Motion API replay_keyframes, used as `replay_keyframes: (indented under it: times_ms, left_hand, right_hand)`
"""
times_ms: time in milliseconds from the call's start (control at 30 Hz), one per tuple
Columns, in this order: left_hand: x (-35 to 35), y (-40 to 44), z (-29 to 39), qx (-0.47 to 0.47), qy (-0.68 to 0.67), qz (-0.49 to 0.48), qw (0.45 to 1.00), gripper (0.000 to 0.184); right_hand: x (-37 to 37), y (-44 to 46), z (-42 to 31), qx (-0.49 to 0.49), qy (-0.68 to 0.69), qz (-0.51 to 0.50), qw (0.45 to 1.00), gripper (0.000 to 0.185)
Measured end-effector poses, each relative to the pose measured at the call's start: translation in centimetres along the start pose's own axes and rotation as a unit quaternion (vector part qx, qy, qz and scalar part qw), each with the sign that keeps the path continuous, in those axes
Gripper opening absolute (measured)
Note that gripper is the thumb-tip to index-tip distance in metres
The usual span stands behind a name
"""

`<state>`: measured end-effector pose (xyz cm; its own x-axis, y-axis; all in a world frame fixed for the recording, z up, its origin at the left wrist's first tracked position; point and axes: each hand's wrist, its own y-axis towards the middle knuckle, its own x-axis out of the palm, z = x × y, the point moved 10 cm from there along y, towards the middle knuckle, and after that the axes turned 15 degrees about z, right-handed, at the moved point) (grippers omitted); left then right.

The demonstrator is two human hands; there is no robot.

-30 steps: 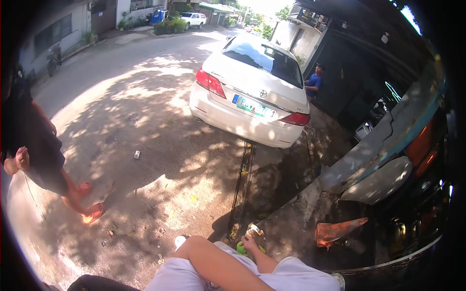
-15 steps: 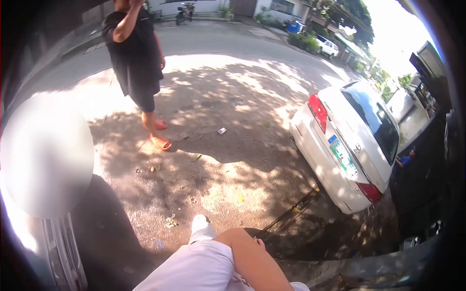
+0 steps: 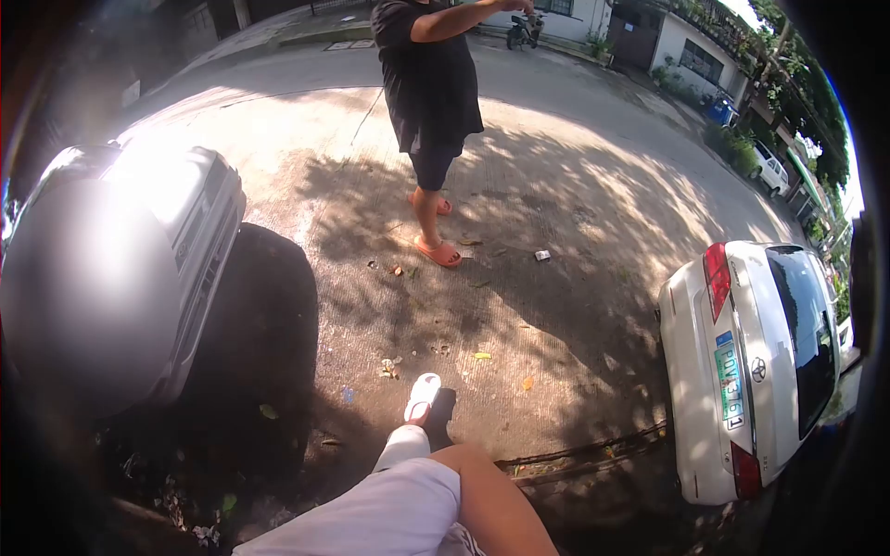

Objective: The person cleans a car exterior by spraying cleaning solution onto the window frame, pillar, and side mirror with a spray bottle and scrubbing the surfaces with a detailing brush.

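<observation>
Neither of my hands shows in the head view. My bare bent knee (image 3: 487,491) is at the bottom centre, beside a leg in light-coloured clothing (image 3: 380,510). A white shoe (image 3: 424,394) on my foot stands on the sunlit concrete (image 3: 371,315). Small litter (image 3: 389,368) lies just left of the shoe, and yellow leaves (image 3: 482,356) lie beyond it. Farther out on the ground is a small white packet (image 3: 542,255).
A person in dark clothes (image 3: 431,93) and orange slippers stands ahead, one arm raised. The white car (image 3: 691,371) is at right. At left, another vehicle (image 3: 199,222) is partly covered by a blurred patch. A motorbike (image 3: 524,32) stands across the road.
The view has swung left: the white car has shifted right and the standing person toward the centre. The left vehicle has come into view. My hand near the knee has gone out of sight.
</observation>
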<state>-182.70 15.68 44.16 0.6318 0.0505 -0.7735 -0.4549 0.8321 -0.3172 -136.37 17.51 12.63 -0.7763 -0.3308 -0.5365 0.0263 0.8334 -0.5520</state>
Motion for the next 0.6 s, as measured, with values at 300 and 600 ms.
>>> replay_keyframes:
  times_ms: [300, 600]
  left_hand:
    - [-0.8, -12.3, 18.8, 0.187, -0.217, -0.096, 0.953, 0.028]
    - [-4.9, -43.3, 43.5, 0.484, -0.443, -0.607, 0.450, 0.031]
  right_hand:
    - [1.0, -4.4, -4.4, -0.021, 0.060, -0.051, 0.997, 0.033]
    - [0.4, -6.0, -1.9, 0.003, 0.145, 0.077, 0.986, 0.033]
